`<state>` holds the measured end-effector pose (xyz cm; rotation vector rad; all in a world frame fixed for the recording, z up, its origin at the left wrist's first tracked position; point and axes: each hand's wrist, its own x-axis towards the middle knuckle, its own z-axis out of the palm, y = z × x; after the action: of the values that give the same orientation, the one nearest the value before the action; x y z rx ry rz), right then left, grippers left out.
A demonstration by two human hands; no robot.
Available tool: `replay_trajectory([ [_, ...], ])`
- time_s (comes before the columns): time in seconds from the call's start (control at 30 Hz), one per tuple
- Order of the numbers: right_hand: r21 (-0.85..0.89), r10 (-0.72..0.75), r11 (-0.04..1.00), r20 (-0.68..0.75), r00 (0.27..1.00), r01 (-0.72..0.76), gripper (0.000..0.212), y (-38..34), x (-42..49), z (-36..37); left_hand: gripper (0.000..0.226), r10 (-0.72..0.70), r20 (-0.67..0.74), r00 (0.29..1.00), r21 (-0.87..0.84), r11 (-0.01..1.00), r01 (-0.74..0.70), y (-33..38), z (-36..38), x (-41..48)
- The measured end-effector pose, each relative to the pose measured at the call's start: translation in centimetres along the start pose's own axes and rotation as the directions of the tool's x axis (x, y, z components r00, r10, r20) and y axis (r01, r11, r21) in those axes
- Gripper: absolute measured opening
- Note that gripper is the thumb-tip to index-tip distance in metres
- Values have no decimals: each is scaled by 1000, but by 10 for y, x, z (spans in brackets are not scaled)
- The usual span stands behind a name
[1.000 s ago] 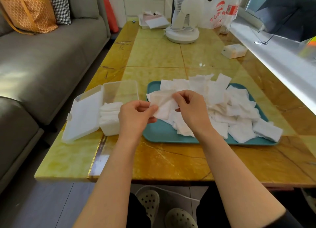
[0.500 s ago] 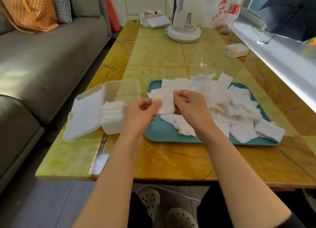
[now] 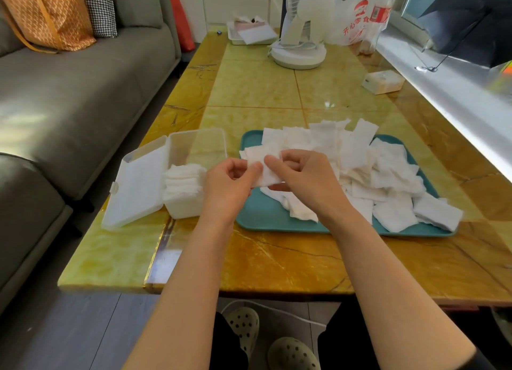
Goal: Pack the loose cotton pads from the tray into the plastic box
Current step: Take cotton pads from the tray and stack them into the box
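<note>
Table point(image 3: 249, 87) fills centre frame. Tray point(image 3: 266, 217) sits centre-right on it, toward the near edge. Loose cotton pads point(image 3: 388, 175) are heaped on the tray, mostly its right and far parts, some overhanging the far rim. Plastic box point(image 3: 199, 148) is just left of the tray, its lid point(image 3: 135, 184) open to the left, with stacked pads point(image 3: 184, 181) in its near end. Left hand point(image 3: 227, 184) and right hand point(image 3: 302, 175) are side by side over the tray's left end, pinching a single pad point(image 3: 263, 161) between them. Fan base point(image 3: 297, 53) is top centre, plastic bag point(image 3: 357, 17) to its right, small carton point(image 3: 383, 82) upper right. Sofa point(image 3: 69, 92) runs along the left, handbag point(image 3: 47, 17) on it upper left.
</note>
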<state>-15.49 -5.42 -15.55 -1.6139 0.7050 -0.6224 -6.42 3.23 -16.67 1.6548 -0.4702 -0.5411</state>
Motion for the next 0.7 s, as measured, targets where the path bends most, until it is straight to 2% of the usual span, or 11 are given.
replay_trajectory([
  [0.07,-21,-19,1000,-3,1000,19,13,1,1,-1,19,-15,17,1000,22,1000,15,-2,2,1],
  [0.13,22,-30,999,11,999,30,11,-1,2,-3,43,-78,101,992,-25,996,81,-1,3,1],
  [0.17,49,-34,998,31,999,33,11,-2,2,-4,48,-95,152,984,-66,992,106,-1,3,1],
  [0.27,60,-50,997,71,996,46,13,-2,2,-8,28,-53,222,974,-178,980,94,2,1,-1],
  [0.37,36,-45,998,48,998,43,12,0,2,-9,8,-33,113,993,-161,986,52,2,2,-2],
  [0.4,-6,-46,999,18,999,46,10,2,4,-10,4,-22,68,997,-139,990,31,2,2,-1],
  [0.47,-216,-93,974,-90,992,71,8,11,7,-14,3,-7,8,1000,-115,993,8,1,3,-1],
  [0.53,-483,-151,874,-154,977,59,13,22,8,-22,5,-8,-1,1000,-120,993,7,0,3,-1],
  [0.57,-583,-140,812,-139,980,33,17,27,9,-26,6,-8,4,1000,-132,991,8,0,2,-1],
  [0.63,-742,-20,669,-60,998,-31,32,37,10,-29,7,1,12,1000,-141,990,1,-2,1,-1],
  [0.7,-831,114,549,-34,993,-91,46,42,11,-27,11,8,26,1000,-139,990,-4,-1,0,-2],
])
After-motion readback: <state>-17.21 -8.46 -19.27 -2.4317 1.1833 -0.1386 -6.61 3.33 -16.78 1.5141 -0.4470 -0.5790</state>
